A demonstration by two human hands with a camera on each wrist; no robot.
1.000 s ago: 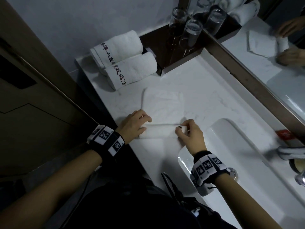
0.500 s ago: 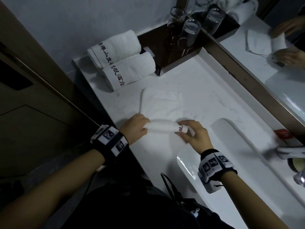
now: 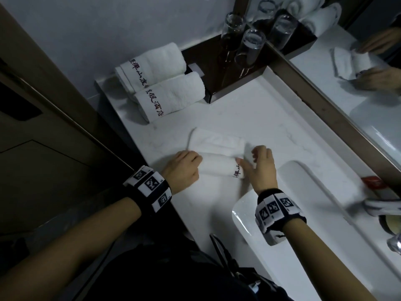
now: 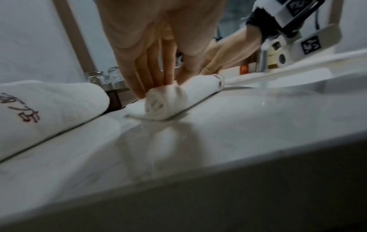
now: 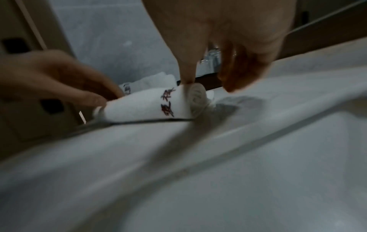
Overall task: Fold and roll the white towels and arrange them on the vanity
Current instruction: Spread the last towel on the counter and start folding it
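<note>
A small white towel lies on the marble vanity [image 3: 271, 118]. Its near part is a tight roll [image 3: 219, 167] [image 4: 168, 100] [image 5: 143, 105] with dark red lettering at the right end; its far part [image 3: 217, 142] lies flat. My left hand [image 3: 196, 162] [image 4: 151, 75] [image 5: 65, 81] curls its fingers over the roll's left end. Over the right end is my right hand [image 3: 253, 161] [image 5: 224, 66] [image 4: 228, 58], thumb touching the roll, the other fingers lifted and spread. Two larger rolled white towels [image 3: 156, 66] [image 3: 171, 96] [image 4: 49, 109] lie side by side at the back left corner.
A dark tray [image 3: 217, 68] with upturned glasses [image 3: 249, 46] stands behind the towels against the mirror [image 3: 358, 61]. The sink basin [image 3: 303, 224] opens just right of my right wrist. A tap [image 3: 382, 207] and a red packet [image 3: 372, 182] are at the far right.
The roll has grown thicker and travelled away from me over the flat part of the towel. Both hands moved with it, and my right fingers have lifted off.
</note>
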